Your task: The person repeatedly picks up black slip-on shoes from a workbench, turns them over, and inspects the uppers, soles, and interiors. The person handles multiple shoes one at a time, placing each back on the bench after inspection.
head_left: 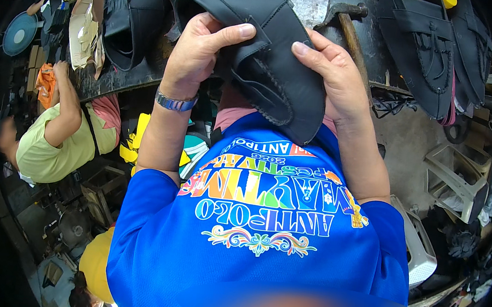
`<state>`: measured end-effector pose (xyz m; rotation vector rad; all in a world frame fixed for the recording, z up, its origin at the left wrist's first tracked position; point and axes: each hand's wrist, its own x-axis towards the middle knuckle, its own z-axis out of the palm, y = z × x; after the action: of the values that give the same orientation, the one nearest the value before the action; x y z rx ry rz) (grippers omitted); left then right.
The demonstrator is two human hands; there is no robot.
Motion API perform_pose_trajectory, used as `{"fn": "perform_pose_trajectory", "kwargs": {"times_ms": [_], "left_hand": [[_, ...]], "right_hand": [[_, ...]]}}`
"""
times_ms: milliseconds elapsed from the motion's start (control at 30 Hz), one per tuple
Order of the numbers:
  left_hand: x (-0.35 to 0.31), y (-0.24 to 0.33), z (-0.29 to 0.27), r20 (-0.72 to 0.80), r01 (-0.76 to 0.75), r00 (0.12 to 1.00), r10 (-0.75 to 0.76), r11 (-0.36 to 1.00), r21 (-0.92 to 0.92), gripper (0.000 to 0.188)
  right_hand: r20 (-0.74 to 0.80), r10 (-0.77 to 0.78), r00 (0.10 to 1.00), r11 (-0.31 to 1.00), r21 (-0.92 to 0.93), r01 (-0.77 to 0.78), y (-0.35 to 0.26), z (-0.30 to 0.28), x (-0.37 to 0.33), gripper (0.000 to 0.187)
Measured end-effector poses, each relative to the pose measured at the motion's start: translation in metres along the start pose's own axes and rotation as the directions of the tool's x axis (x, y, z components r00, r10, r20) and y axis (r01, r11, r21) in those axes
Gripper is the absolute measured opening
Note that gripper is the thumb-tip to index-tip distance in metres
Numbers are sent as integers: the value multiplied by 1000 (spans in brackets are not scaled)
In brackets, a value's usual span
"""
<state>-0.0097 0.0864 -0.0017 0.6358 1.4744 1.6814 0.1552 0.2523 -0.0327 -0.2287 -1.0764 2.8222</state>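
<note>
left hand [206, 43] + right hand [334, 70]: both pinching upper [294, 87] | black, smooth, leather-like, stitched seams, rounded end near | hammer [352, 48]: wooden handle, far, right of upper

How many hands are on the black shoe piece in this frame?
2. The left hand grips the black shoe piece on its left side, thumb on top; the right hand pinches its right edge. Some fingers are hidden behind it.
</note>
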Motion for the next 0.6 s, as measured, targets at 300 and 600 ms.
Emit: {"fn": "perform_pose_trajectory", "kwargs": {"times_ms": [300,600], "left_hand": [[1,3,-5,14,54,998,-54,998,23,36],[6,-13,-15,147,162,981,-125,948,-275,36]], "right_hand": [[-26,-225,974,967,-132,220,-3,2,3,56],[13,-130,991,988,89,128,-10,11,2,57]]}}
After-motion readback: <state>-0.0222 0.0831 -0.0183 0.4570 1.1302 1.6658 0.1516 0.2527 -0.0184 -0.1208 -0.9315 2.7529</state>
